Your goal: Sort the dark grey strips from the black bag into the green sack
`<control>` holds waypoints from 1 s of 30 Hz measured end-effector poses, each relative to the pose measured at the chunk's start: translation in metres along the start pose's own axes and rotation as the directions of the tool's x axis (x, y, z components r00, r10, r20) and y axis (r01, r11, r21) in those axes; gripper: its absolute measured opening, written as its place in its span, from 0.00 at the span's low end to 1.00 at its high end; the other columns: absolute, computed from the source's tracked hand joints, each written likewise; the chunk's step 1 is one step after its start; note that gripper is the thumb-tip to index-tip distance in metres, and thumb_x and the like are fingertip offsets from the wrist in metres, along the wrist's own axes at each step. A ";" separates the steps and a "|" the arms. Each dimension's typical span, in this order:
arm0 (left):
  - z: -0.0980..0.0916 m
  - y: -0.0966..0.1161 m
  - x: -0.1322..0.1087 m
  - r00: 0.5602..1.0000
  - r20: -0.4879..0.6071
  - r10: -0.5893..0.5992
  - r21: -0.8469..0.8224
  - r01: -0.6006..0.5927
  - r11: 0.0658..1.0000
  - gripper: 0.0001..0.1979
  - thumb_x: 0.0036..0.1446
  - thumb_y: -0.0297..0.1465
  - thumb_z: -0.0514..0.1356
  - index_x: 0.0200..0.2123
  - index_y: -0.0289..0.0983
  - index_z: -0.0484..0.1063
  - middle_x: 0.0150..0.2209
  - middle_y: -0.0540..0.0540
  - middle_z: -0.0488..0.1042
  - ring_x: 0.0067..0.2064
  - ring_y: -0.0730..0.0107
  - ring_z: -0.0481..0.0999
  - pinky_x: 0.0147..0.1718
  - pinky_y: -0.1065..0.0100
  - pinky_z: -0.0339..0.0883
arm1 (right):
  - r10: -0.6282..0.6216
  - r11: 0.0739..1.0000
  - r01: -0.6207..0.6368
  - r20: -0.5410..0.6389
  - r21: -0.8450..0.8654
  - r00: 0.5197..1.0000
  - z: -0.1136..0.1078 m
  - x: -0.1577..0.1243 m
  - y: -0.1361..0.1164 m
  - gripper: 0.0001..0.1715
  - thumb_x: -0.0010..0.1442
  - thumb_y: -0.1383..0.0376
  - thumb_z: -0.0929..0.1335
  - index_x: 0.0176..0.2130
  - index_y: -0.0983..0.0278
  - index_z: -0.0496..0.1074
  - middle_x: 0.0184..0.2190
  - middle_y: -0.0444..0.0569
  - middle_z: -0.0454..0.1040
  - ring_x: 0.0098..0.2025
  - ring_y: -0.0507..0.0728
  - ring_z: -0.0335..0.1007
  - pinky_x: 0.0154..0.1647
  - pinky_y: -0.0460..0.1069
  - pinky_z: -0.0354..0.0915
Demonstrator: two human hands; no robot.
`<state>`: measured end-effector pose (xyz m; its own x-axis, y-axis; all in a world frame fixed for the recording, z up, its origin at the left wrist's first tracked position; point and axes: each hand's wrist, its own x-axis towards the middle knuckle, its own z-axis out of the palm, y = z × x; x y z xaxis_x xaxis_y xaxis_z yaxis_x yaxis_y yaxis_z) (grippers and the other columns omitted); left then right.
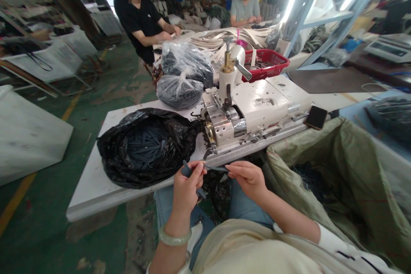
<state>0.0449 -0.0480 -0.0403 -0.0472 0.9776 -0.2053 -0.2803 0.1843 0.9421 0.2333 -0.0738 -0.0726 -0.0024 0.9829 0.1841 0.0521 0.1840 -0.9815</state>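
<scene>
My left hand (189, 180) is closed around several dark grey-blue strips, whose ends poke out above and below the fist. Between thumb and finger it also pinches one end of a thin strip (215, 168). My right hand (247, 176) pinches the other end, so the strip spans the gap between both hands above my lap. Just beyond them stands a cream-coloured machine (224, 126) with a metal head and a brass-and-steel post. To its left, an open black plastic bag (111, 154) holds many similar strips.
Tied clear bags (180, 92) sit behind the black bag on the white table (86, 192). A red basket (269, 66) and a phone (316, 117) lie near the machine. At my right is a green sack (340, 158) with dark pieces inside. Two people work across the table.
</scene>
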 end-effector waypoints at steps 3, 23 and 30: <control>-0.001 0.001 0.001 1.000 -0.004 0.019 -0.010 -0.019 1.000 0.12 0.48 0.34 0.65 0.36 0.33 0.77 0.22 0.48 0.71 0.17 0.85 0.54 0.15 0.77 0.43 | -0.128 0.984 0.126 -0.009 -0.125 0.992 0.001 -0.003 -0.005 0.13 0.55 0.67 0.70 0.40 0.53 0.79 0.40 0.49 0.77 0.41 0.57 0.73 0.44 0.52 0.69; -0.006 0.000 0.002 0.995 0.002 0.097 0.043 -0.097 0.994 0.10 0.52 0.32 0.64 0.38 0.35 0.77 0.24 0.49 0.72 0.19 0.85 0.57 0.16 0.78 0.47 | 0.218 0.742 -0.387 0.348 0.547 0.912 0.008 0.023 -0.001 0.33 0.44 0.73 0.76 0.50 0.59 0.72 0.42 0.46 0.76 0.41 0.54 0.75 0.39 0.45 0.70; -0.007 0.004 0.003 0.993 -0.040 0.111 0.050 -0.109 0.993 0.10 0.51 0.32 0.64 0.38 0.34 0.77 0.24 0.48 0.73 0.20 0.83 0.59 0.16 0.78 0.49 | 0.242 0.703 -0.398 0.329 0.589 0.913 0.010 0.022 0.003 0.33 0.44 0.74 0.76 0.50 0.59 0.72 0.41 0.47 0.78 0.42 0.54 0.76 0.38 0.43 0.70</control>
<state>0.0365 -0.0446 -0.0392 -0.1163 0.9872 -0.1094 -0.2248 0.0812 0.9710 0.2232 -0.0519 -0.0721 -0.3182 0.9441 -0.0861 -0.5510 -0.2581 -0.7936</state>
